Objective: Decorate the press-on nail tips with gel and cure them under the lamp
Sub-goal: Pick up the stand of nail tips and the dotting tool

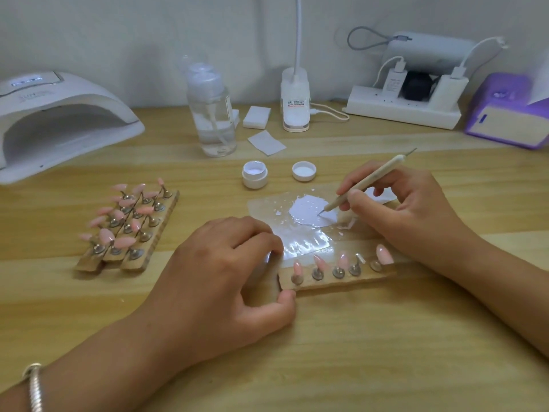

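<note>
Right hand (pixel 407 203) pinching a thin cream dotting tool (pixel 368 182) like a pencil, thumb and fingers tight around it. Metal tip down in a white puddle of gel (pixel 312 211) on a clear shiny sheet (pixel 303 239) in the middle of the wooden table (pixel 356 337). Small white blobs spread around the puddle.

Left hand (pixel 231 281) holding the left end of a wooden strip (pixel 338 279), thumb under the near edge, fingers curled over the top, pressing on the sheet too. Five little metal stands in a row on the strip, four with pink nail tips (pixel 383 254), one stand bare. Strip touching the near edge of the sheet. Silver bracelet (pixel 34 388) on the left wrist, at the near left corner of the table.

More pink nail tips on a wider wooden holder (pixel 130 227), left of the sheet and well apart from it.

Open white gel jar (pixel 255 174) just behind the sheet, its white lid (pixel 303 171) beside it, turned up.

White curing lamp (pixel 62 114) at the far left edge, mouth open toward the table's middle, little blue lights on top.

Along the far edge: clear pump bottle (pixel 212 114), white wipe pads (pixel 257 116), one flat wipe (pixel 266 142) in front, white desk lamp base (pixel 295 105), white power strip (pixel 404 110) with plugs, purple box (pixel 508 114) at the far right corner
</note>
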A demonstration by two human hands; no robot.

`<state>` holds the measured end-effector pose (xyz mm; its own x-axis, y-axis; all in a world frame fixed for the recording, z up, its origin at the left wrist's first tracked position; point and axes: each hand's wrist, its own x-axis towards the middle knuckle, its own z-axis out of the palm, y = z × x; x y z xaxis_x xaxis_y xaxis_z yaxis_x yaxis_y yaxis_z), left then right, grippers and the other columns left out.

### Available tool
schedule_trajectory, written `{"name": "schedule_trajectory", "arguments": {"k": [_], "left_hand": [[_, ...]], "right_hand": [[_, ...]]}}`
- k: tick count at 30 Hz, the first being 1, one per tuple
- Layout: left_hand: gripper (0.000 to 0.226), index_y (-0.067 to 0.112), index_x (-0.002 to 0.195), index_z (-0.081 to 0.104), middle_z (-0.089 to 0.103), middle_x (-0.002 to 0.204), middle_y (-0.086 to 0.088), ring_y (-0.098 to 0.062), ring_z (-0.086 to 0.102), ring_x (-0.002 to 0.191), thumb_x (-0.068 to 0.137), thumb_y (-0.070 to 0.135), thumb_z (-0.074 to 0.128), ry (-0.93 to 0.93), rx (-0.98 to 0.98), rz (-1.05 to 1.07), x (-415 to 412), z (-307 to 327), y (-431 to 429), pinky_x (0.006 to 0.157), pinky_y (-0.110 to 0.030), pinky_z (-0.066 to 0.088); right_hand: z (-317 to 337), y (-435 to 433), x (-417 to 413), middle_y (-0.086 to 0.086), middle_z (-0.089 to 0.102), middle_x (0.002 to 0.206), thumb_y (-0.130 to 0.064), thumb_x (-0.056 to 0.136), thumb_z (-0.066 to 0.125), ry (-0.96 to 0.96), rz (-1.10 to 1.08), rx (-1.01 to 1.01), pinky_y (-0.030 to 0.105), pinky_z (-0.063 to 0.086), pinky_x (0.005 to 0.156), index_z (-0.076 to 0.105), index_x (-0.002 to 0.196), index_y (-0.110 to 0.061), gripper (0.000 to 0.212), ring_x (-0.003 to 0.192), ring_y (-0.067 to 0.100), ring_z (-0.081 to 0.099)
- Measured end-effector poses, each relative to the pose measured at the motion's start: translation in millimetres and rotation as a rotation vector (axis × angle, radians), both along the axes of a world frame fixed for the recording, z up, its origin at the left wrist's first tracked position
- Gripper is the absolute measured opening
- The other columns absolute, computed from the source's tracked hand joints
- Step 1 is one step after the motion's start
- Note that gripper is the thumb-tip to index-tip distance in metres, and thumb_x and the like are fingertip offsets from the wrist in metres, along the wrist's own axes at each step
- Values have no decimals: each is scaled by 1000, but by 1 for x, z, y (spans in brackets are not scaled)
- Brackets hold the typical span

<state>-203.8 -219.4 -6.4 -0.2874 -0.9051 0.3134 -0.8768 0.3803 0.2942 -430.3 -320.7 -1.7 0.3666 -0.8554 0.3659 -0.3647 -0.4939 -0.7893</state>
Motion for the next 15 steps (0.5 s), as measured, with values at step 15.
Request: {"name": "schedule_trajectory", "arguments": {"k": [15], "left_hand": [[41, 24, 91, 71, 62, 97, 10, -16, 58, 95, 69, 56, 60, 8, -18, 17, -2, 3, 0, 85, -38, 41]], "right_hand": [[-1, 1, 0, -15, 70, 77, -22, 83, 58, 2, -36, -30, 15, 39, 74, 70, 82, -24, 12, 81, 4, 62]]}}
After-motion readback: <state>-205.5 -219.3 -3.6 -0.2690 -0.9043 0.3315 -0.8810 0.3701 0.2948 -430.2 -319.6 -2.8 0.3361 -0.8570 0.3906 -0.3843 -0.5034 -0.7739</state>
